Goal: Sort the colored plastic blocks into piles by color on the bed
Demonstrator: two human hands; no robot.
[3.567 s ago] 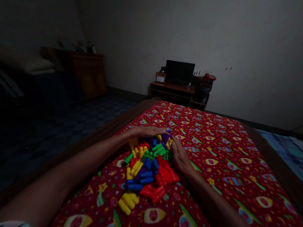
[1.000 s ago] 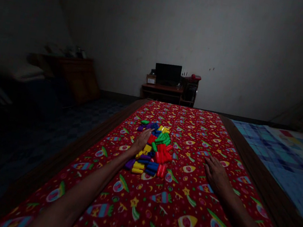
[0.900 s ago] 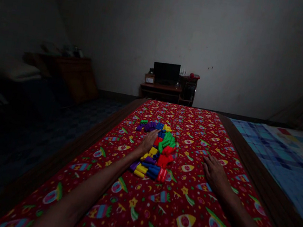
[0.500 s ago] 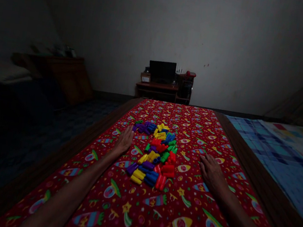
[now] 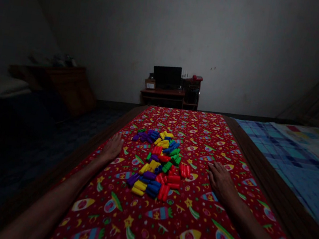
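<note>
A loose spread of plastic building blocks (image 5: 159, 163) in red, yellow, blue, green and purple lies on a red patterned cloth (image 5: 192, 220) over a long table. My left hand (image 5: 113, 147) rests flat on the cloth left of the blocks, fingers stretched out, apart from them. My right hand (image 5: 220, 178) lies flat on the cloth to the right of the blocks, fingers spread, holding nothing. A small group of red blocks (image 5: 184, 170) sits nearest my right hand.
The table's wooden edge (image 5: 270, 180) runs along both sides. A blue checked mattress (image 5: 298, 156) lies to the right. A dark monitor (image 5: 166, 76) on a low desk stands against the far wall. A wooden cabinet (image 5: 65, 85) stands at the left in dim light.
Both hands were cupped round the heaped blocks. My right hand moved off to the right, my left hand swept through the pile and out to the left. The blocks now lie spread out.
</note>
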